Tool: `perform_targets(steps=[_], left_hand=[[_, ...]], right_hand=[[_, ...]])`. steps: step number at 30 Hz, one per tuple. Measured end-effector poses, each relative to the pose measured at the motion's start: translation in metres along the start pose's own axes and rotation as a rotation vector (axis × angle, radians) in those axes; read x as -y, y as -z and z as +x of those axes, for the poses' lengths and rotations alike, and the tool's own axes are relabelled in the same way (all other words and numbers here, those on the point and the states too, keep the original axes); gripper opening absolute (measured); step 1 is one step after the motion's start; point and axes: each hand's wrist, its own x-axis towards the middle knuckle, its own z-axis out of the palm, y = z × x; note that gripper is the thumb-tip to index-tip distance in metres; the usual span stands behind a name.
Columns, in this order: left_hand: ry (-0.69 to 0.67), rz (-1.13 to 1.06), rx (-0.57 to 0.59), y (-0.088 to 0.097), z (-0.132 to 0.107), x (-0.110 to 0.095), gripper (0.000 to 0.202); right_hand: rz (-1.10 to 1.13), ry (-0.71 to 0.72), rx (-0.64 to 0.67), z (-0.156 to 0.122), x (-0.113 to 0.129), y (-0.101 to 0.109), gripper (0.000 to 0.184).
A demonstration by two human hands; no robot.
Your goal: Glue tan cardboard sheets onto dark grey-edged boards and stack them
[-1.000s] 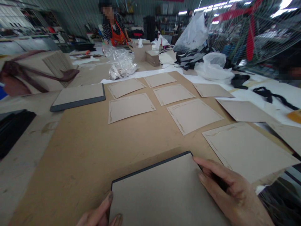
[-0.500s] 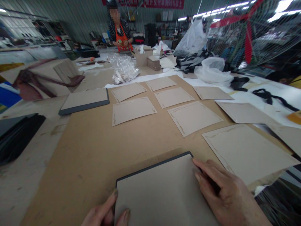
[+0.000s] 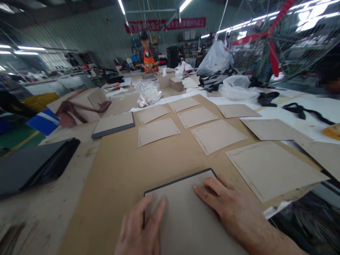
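Note:
In front of me lies a grey-beige cardboard panel with a dark edging along its far side and left corner. My left hand rests over the panel's left edge, fingers apart, with the fingertips on its top face. On the right side, my right hand lies over the edge, its fingers stretched across the surface near the far right corner. Neither hand wraps round the panel. Its near end runs out of view. Underneath is a large brown board.
Several cardboard sheets with brownish marks along their edges spread over the far and right parts. A similar dark-edged panel lies at left. Beyond it are a dark stack, a tied cardboard bundle, plastic bags and a fan. A person stands at the back.
Both hands have shifted from gripping the panel's side edges to lying with fingers on its top face. My view has tilted up and turned left.

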Motion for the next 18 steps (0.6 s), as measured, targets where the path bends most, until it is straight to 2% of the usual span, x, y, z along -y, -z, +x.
perform_targets(steps=[2,3,5,7,8,12,15,18], left_hand=[[-0.247,0.062,0.100,0.001,0.007,-0.006,0.041],[-0.306,0.099,0.132,0.001,0.010,-0.011,0.043],[-0.317,0.199,0.139,-0.003,0.010,-0.024,0.063],[-0.321,0.282,0.112,-0.007,0.006,-0.035,0.089],[-0.328,0.306,0.103,-0.008,0.002,-0.038,0.095],[-0.350,0.303,0.123,-0.008,-0.013,-0.037,0.102],[-0.357,0.289,0.131,-0.007,-0.019,-0.031,0.104],[-0.329,0.274,0.129,-0.006,-0.020,-0.031,0.103]], right_hand=[[0.054,0.094,0.057,0.006,0.003,0.006,0.045],[0.088,0.107,0.071,0.008,0.005,0.008,0.041],[0.141,0.096,0.053,0.008,0.009,0.010,0.036],[0.151,0.089,0.004,0.003,0.010,0.009,0.041],[0.134,0.083,-0.021,-0.001,0.009,0.008,0.043],[0.050,0.010,-0.039,-0.016,-0.011,0.005,0.043],[0.158,-0.137,-0.010,-0.016,-0.030,0.008,0.042],[0.312,-0.293,0.028,-0.004,-0.043,0.012,0.042]])
